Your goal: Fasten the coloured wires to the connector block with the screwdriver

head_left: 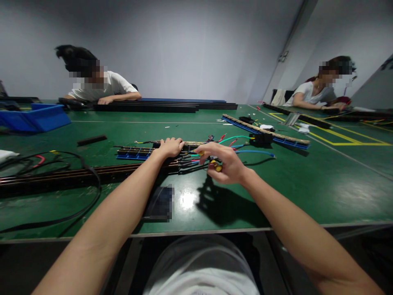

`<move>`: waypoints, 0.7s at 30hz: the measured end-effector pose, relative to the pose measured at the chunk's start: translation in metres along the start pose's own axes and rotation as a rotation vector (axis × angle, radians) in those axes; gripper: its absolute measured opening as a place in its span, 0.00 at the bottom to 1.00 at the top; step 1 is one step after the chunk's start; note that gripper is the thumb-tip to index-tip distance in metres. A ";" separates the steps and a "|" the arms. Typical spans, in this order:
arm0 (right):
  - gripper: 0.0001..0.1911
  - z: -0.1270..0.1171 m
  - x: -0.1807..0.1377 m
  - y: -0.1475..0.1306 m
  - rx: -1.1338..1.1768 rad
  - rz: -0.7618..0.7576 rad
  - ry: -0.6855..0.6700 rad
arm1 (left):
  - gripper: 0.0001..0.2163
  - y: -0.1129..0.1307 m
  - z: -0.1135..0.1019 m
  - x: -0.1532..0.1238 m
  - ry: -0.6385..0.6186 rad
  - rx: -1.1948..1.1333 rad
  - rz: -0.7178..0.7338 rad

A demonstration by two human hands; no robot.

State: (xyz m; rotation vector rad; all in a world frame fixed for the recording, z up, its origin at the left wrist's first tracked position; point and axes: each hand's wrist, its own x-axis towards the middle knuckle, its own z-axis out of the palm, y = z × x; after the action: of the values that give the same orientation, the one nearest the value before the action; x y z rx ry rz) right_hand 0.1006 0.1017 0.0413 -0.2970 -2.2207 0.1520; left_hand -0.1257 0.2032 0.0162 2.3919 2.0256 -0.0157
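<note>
My right hand (227, 162) is closed around pliers with yellow-and-black handles (216, 165). They are over the loose ends of several coloured wires, and their jaws are hard to make out. My left hand (168, 148) is bent over a dark rail with brass-coloured strips (193, 144), its fingers curled on the top. A blue-backed rail (132, 155) sticks out left of that hand. Nearer to me lies a long black rail with copper strips (107, 174), wires leaving its right end. A blue wire (256, 153) and a green wire (233, 137) stretch to the right.
Another blue-backed rail (291, 141) lies slanted at the right, near a black block (260, 139). A dark flat device (159, 203) is by the table's front edge. Black cable (95, 196) loops at left, below a blue bin (39, 116). Two people sit across the green table (307, 192).
</note>
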 end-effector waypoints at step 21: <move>0.28 -0.023 -0.013 0.056 0.024 0.400 0.552 | 0.25 0.001 -0.003 -0.004 -0.014 -0.001 0.000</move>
State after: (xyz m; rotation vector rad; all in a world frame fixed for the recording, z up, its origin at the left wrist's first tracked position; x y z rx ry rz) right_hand 0.1355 0.1521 0.0337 -0.6815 -1.5939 0.2759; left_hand -0.1256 0.1991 0.0194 2.3840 2.0189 -0.0314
